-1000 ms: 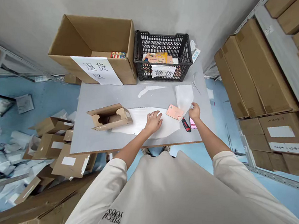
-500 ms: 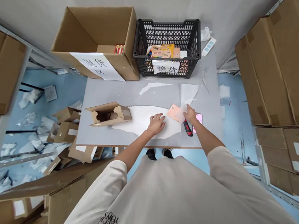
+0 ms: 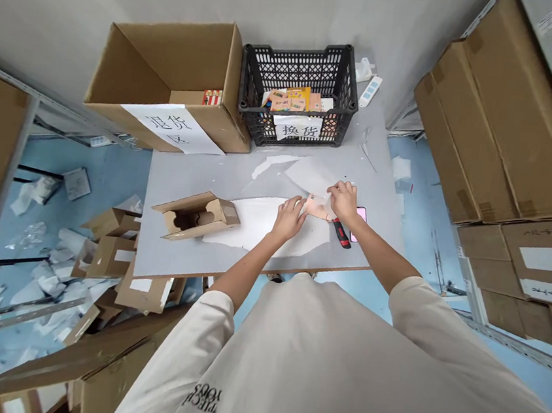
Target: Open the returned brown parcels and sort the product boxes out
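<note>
A small flat pink packet lies on a large sheet of white paper on the table. My left hand reaches to the packet's left end, fingers stretched out and slightly bent, tips at its edge. Over the packet's right part is my right hand, fingers closed on a thin white sheet that spreads away to the upper left. Just below that hand lies a red and black utility knife. A phone with a pink screen is partly hidden behind my right wrist.
An open cardboard box lies at left on the table. At the back stand a large labelled carton and a black plastic crate holding colourful packets. A power strip lies behind right. Stacked cartons flank the right side.
My right hand has swung the thin white sheet leftward, so it fans out beyond the packet. My left hand has shifted to the packet's left edge. The view has tilted slightly.
</note>
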The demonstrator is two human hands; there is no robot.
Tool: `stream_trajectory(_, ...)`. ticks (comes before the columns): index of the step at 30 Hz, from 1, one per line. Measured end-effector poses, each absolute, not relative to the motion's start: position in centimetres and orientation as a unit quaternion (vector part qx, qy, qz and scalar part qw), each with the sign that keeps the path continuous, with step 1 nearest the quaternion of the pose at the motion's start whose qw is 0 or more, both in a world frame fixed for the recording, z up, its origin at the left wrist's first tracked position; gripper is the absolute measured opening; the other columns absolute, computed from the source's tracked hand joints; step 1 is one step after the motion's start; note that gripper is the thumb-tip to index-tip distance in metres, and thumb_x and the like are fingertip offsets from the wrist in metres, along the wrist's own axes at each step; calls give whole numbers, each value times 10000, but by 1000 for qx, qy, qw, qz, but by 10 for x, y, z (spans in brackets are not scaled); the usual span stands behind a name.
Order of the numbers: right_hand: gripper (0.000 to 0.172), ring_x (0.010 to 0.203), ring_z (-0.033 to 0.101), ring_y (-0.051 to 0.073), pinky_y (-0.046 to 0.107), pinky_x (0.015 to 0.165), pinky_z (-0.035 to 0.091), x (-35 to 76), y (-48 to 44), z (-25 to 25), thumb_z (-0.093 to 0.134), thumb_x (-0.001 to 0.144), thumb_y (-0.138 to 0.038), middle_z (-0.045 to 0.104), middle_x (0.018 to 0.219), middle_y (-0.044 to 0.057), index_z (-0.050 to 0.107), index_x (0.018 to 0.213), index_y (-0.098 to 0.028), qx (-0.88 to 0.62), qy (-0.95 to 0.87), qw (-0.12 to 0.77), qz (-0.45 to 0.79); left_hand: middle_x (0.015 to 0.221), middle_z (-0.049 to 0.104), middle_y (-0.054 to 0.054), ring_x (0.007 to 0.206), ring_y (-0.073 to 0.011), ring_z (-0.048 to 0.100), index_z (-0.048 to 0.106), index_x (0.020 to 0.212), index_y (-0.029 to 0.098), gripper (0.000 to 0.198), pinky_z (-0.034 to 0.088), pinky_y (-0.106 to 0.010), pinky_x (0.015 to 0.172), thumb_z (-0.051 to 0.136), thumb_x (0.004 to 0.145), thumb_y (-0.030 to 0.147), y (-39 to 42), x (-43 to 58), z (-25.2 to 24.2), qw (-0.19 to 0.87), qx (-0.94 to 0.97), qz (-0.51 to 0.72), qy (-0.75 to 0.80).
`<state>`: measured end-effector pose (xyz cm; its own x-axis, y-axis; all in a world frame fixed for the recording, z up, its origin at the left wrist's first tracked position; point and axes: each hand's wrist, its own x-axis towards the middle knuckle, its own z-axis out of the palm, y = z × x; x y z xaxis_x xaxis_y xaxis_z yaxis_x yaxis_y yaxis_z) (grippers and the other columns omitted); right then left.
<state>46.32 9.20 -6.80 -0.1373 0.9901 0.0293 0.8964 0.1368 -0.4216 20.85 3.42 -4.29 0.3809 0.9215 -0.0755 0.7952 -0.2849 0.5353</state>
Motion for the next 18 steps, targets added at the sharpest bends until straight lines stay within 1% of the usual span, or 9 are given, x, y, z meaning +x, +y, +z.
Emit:
stream_trajectory(3, 352, 1124, 574, 324, 463, 1013, 452, 444, 90, -45, 518, 1020, -122, 699, 1194, 139, 823, 1149, -242, -580, -770, 217, 154, 1709, 532, -197, 1572, -364, 501, 568, 1617, 233, 521, 422, -545, 1264, 423, 1175, 469, 54, 208, -27, 232, 763, 222, 561)
stream_trajectory(4, 353, 1104, 590, 305, 445, 998, 472, 437, 88, -39, 508, 1023, -126, 695, 1184, 125, 816, 1146, -247, -563, -772, 244, 166, 1712, 528, -201, 1580, -371, 499, 569, 1614, 233, 530, 424, -550, 1267, 443, 1172, 497, 60, 205, -23, 233, 750, 242, 570)
stream_trajectory(6, 356, 1084, 625, 273, 413, 976, 511, 419, 82, -28, 491, 1017, -131, 695, 1171, 103, 800, 1142, -256, -532, -760, 310, 205, 1701, 536, -215, 1571, -390, 517, 563, 1617, 225, 577, 447, -560, 1256, 540, 1139, 547, 70, 196, -17, 259, 720, 262, 588)
stream_trajectory(8, 317, 1070, 656, 254, 391, 950, 546, 401, 76, -19, 520, 991, -154, 707, 1156, 88, 788, 1124, -258, -507, -729, 378, 260, 1658, 581, -218, 1466, -382, 616, 541, 1638, 221, 652, 508, -537, 1202, 655, 1088, 551, 76, 185, -15, 317, 687, 270, 595)
stream_trajectory(10, 247, 1046, 677, 248, 383, 923, 570, 382, 72, -11, 595, 946, -193, 725, 1136, 79, 783, 1095, -253, -487, -696, 421, 319, 1557, 670, -198, 1270, -327, 725, 533, 1643, 218, 681, 575, -473, 1105, 721, 1053, 502, 76, 174, -13, 388, 654, 278, 587)
stream_trajectory(12, 218, 1034, 694, 251, 385, 909, 582, 365, 70, -4, 659, 882, -216, 740, 1119, 76, 785, 1059, -244, -459, -683, 428, 374, 1407, 756, -159, 1106, -267, 759, 599, 1569, 199, 582, 601, -403, 1016, 726, 1042, 411, 72, 162, -10, 432, 636, 289, 570)
stream_trajectory(14, 233, 1054, 709, 261, 396, 928, 584, 349, 69, 5, 656, 849, -210, 753, 1113, 79, 795, 1033, -235, -428, -696, 402, 412, 1245, 801, -118, 1025, -239, 754, 694, 1406, 181, 395, 598, -362, 965, 688, 1033, 310, 66, 148, -4, 430, 639, 295, 566)
stream_trajectory(16, 281, 1105, 714, 273, 417, 977, 577, 335, 68, 15, 598, 860, -191, 767, 1125, 87, 807, 1042, -234, -421, -720, 363, 415, 1158, 803, -93, 995, -235, 741, 734, 1250, 189, 256, 587, -354, 948, 637, 1017, 234, 58, 132, 4, 386, 653, 292, 582)
stream_trajectory(18, 377, 1151, 707, 282, 432, 1008, 572, 322, 68, 26, 543, 897, -184, 770, 1203, 105, 810, 1158, -232, -443, -737, 331, 389, 1163, 788, -88, 1013, -243, 729, 724, 1178, 207, 221, 579, -362, 960, 592, 1002, 187, 50, 112, 16, 322, 667, 290, 606)
